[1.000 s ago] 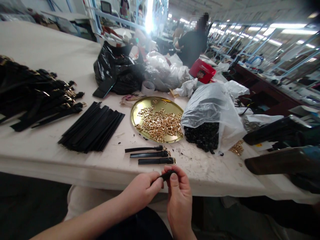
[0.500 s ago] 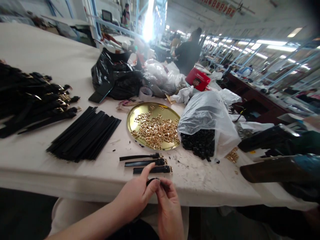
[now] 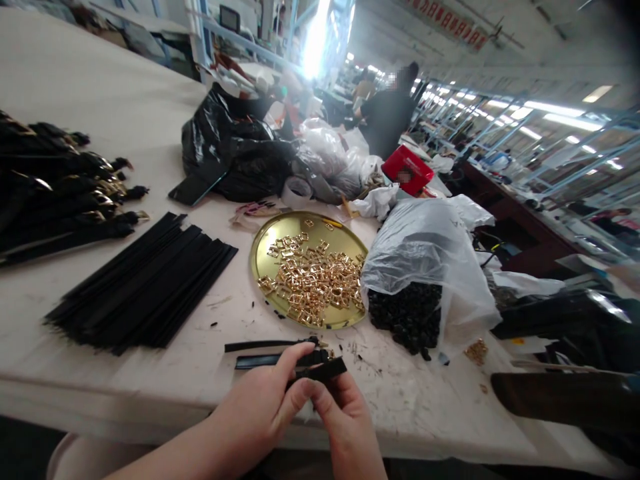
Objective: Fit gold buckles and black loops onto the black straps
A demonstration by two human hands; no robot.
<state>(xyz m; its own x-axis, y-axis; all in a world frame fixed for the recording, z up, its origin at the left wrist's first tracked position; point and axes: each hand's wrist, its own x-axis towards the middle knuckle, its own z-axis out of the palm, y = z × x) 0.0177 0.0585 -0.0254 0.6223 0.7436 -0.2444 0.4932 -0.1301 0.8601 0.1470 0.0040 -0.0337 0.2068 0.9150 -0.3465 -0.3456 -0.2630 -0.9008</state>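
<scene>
Held in left hand and right hand, both closed narrowly around it, over the near side of the table: one black strap, flat, matte, square-ended. More exposed than half a second earlier. Just beyond: two buckled straps visible, against three before; one golden tray.

A crumpled black plastic bag sits toward the back of the pale-covered table, with a dark flat slab just beside it. Near the bag are a roll of tape, bunched whitish plastic bags and a red box. Beyond stands a person in dark clothing; farther off, blue metal frames, a screen, lit ceiling lamps and a red-lettered banner.
</scene>
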